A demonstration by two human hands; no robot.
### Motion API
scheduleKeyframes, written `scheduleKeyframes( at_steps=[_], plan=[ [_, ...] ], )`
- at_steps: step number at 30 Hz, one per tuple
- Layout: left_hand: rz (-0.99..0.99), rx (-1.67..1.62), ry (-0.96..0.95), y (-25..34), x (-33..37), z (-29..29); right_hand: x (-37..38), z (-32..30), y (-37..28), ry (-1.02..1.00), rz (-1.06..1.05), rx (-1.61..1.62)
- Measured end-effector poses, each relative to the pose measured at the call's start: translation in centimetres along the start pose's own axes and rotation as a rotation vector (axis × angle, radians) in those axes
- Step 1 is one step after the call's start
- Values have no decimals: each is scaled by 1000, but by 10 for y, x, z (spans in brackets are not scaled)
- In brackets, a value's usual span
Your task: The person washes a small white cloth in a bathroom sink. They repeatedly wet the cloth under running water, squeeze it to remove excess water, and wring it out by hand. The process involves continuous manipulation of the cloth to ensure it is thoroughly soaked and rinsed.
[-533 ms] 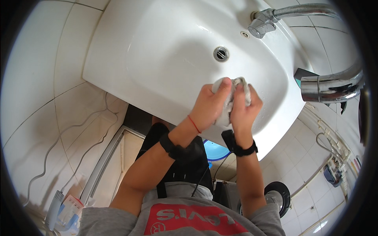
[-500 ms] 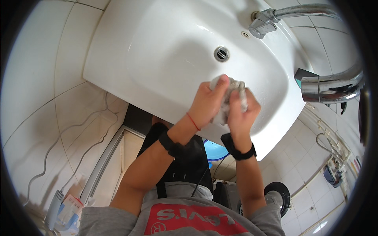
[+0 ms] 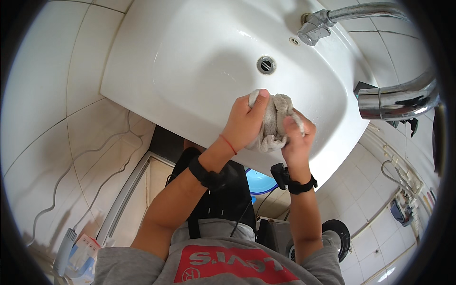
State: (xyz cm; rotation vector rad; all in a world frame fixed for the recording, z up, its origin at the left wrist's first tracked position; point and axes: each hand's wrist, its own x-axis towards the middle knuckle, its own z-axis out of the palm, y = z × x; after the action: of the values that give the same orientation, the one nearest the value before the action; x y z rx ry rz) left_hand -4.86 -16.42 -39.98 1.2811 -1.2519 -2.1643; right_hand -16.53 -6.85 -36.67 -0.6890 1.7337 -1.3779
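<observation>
A bunched, greyish cloth (image 3: 271, 123) is held between both my hands over the near part of a white washbasin (image 3: 190, 61). My left hand (image 3: 248, 118) is closed on its left side, thumb on top, a red string round the wrist. On the right side my right hand (image 3: 300, 135) grips the cloth, its fingers slightly blurred. Folds of the cloth bulge up between the hands. Just beyond lies the metal drain (image 3: 266, 65), uncovered. Both wrists carry black bands.
A chrome tap (image 3: 316, 29) stands at the basin's far right. Another thick chrome pipe (image 3: 399, 102) juts in from the right. Below the basin are a blue tub (image 3: 260, 181) and a dark appliance (image 3: 278, 235). A grey cable (image 3: 59, 175) hangs along the left tiled wall.
My hands have moved slightly apart, and the cloth between them has opened out, showing more of its folds. The right hand has shifted a little right and down.
</observation>
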Motion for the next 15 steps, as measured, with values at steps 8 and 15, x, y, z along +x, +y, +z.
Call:
scheduleKeyframes(
  at_steps=[8, 15],
  plan=[
    [114, -23, 78, -1, -6, 15, 10, 1, -6, 140, -24, -230],
    [-99, -343, -40, 8, -7, 16, 10, 26, -8, 42, -473, -453]
  ],
)
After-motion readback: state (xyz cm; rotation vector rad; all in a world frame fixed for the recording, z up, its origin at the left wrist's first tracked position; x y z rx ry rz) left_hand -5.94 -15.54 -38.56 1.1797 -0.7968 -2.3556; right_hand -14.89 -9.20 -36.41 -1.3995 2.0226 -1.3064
